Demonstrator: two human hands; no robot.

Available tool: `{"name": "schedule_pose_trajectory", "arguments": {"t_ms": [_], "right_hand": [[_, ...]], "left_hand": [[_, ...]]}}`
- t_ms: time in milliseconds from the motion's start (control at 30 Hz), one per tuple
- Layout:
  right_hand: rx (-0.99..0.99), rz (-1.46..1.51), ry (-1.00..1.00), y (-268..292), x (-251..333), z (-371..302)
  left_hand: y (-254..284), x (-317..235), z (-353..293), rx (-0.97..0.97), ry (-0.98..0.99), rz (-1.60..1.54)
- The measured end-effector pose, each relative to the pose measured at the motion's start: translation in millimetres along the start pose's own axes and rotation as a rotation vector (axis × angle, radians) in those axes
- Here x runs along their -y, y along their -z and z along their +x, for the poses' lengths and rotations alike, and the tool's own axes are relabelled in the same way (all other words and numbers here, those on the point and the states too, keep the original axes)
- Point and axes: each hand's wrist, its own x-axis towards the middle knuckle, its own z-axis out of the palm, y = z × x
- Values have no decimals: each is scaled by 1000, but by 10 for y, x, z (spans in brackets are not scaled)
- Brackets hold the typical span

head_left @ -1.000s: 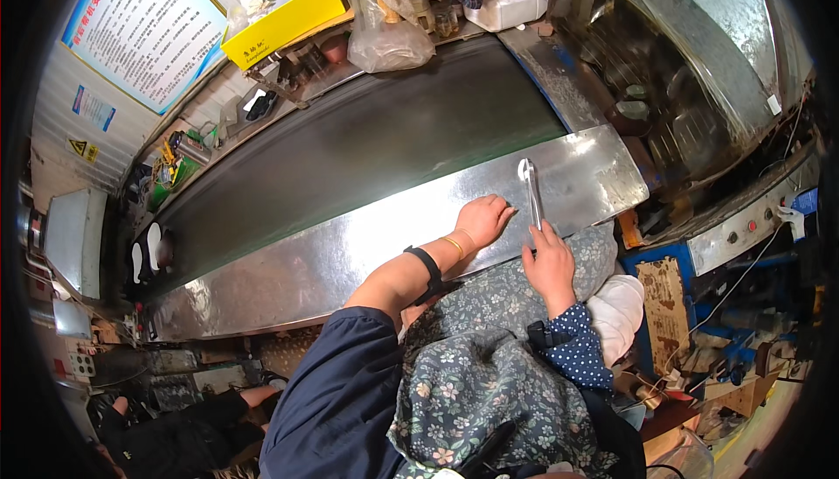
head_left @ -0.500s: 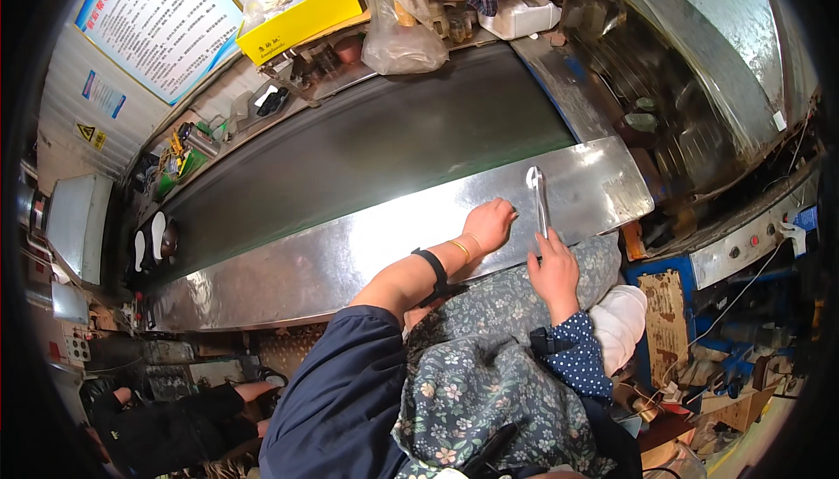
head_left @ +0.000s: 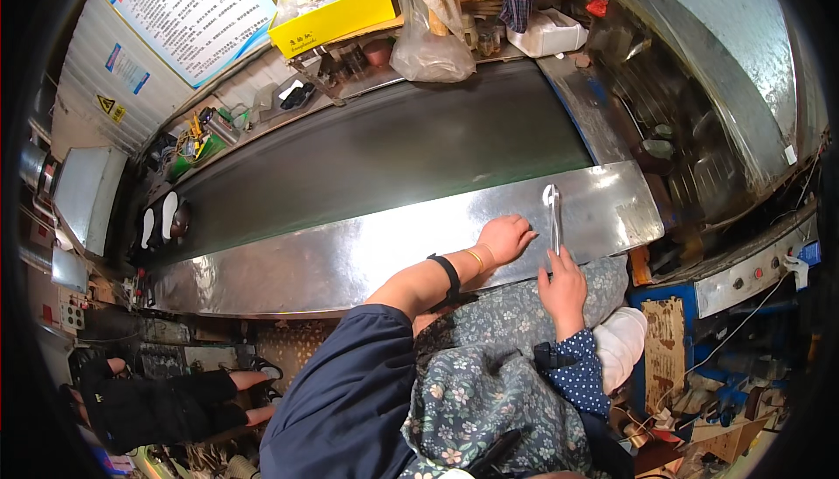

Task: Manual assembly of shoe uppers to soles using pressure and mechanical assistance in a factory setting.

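My left hand [head_left: 506, 239] rests over the shiny metal plate [head_left: 288, 274], its fingers curled in; whether anything is inside them is hidden. A gold bangle and a black band circle that wrist and forearm. To its right, a long silver metal tool [head_left: 556, 221] with a rounded head points away from me across the plate. The fingers of my right hand [head_left: 564, 288] close on the near end of its handle, at the plate's front edge. The tool's exact kind is unclear. A patterned grey apron and a dotted sleeve lie below that hand.
Beyond the plate runs a wide dark belt [head_left: 384, 151]. Black shoes with white insides [head_left: 159, 221] sit at its left end. A yellow box [head_left: 336, 16] and a plastic bag [head_left: 433, 55] line the far shelf. Machinery stands right; another person [head_left: 166, 405] is at lower left.
The whole view has shifted, so the bench and both hands appear lower and slightly to the right. Both hands keep nearly the same pose, and the silver tool stays at my right fingers.
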Motion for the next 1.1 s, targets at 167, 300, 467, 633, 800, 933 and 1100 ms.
{"name": "schedule_pose_trajectory", "arguments": {"t_ms": [167,300,467,633,800,933,1100], "right_hand": [[-7,-3,4,20,9,3],[-14,13,9,0,-3,8],[-27,10,21,-13,-12,0],[-31,1,23,-13,-12,-12],[-10,17,-5,19,16,-3],[-10,16,0,7,1,-2],[-21,12,10,-21,-10,-8]], "left_hand": [[-4,-2,12,13,3,0],[15,0,-1,8,11,-6],[-19,26,2,2,-1,1],[-24,20,-4,-2,-7,10],[4,7,-6,2,-19,-5],[16,11,-7,-4,-21,-8],[-18,39,-10,8,27,-74]]}}
